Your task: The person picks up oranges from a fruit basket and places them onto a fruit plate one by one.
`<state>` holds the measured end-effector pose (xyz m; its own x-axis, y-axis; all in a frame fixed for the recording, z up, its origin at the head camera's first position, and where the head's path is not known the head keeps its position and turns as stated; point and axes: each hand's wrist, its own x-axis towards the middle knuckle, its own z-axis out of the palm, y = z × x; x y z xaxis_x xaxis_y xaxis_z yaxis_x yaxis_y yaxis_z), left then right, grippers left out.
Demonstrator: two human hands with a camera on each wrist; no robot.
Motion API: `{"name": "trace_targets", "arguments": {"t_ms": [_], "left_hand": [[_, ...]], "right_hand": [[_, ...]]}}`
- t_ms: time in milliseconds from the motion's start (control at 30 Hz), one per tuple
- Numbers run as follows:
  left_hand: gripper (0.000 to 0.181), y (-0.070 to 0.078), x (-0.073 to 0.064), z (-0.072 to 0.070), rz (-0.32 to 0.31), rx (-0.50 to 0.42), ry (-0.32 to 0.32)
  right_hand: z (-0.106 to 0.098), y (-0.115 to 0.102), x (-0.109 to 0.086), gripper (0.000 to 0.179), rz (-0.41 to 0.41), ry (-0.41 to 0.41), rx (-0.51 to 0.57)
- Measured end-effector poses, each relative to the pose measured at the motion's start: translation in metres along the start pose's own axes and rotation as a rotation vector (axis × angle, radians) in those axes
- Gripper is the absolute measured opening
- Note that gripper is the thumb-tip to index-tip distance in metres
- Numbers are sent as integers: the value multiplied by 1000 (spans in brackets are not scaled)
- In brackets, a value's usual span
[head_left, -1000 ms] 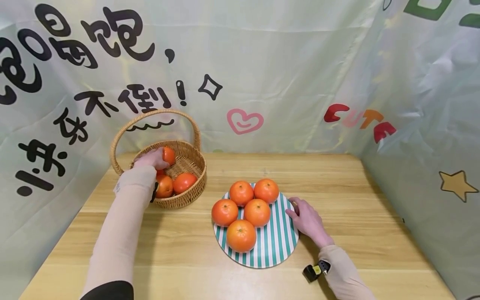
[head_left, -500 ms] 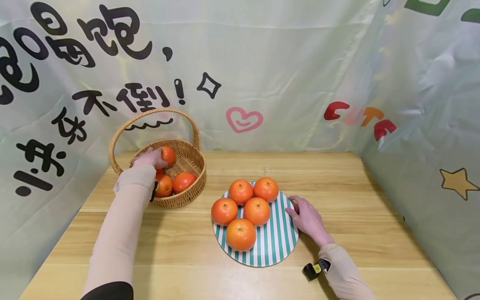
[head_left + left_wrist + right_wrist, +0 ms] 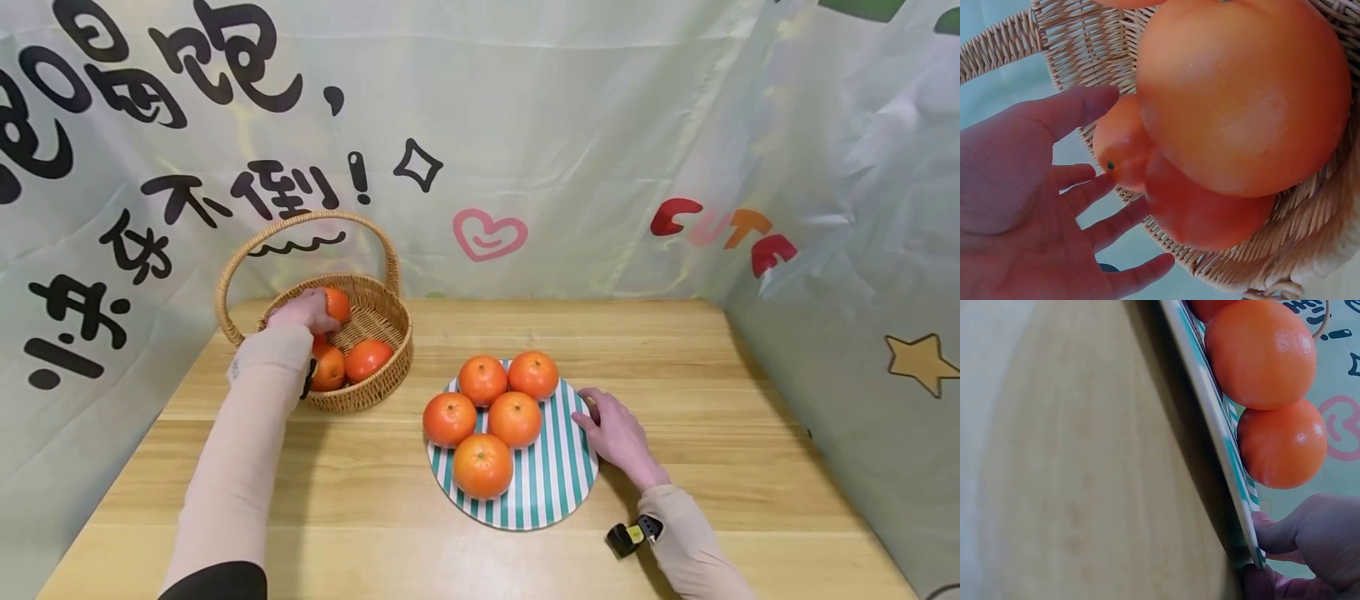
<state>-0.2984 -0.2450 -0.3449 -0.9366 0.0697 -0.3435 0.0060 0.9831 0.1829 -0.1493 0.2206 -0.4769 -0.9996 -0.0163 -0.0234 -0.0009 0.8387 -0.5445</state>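
Five orange fruits (image 3: 482, 467) sit on one round plate (image 3: 555, 467) at the centre of the frame; at least four basket fruits (image 3: 367, 360) lie in one basket (image 3: 386, 385) at the left (one shows only as a sliver just under the hand in the head view). The left hand (image 3: 302, 311), inside the basket, has thumb and fingers spread and fairly straight beside the fruit; whether it touches, I cannot tell. Right of centre, the right hand (image 3: 615, 429) pinches the plate's edge, thumb on top, fingers underneath. The fruits are smooth, glossy, roundish; the plate is thin, striped green and white. The basket is woven, with an arched handle (image 3: 300, 218), on a wood-grain table (image 3: 360, 500).
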Motion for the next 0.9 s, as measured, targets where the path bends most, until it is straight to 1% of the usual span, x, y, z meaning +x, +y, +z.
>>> {"name": "trace_targets", "arguments": {"t_ms": [233,533,667,900], "left_hand": [[74,1,1,5,22,-3,31],[74,-4,2,9,16,-11,71],[74,-7,6,11,15,-11,94],[78,-6,12,11,24,-14,95]], "right_hand": [[0,1,0,45,5,-5,-7],[1,1,-1,43,14,10,-10],[1,1,-1,43,14,19,-10],[2,0,-1,42,13,23,-10]]}}
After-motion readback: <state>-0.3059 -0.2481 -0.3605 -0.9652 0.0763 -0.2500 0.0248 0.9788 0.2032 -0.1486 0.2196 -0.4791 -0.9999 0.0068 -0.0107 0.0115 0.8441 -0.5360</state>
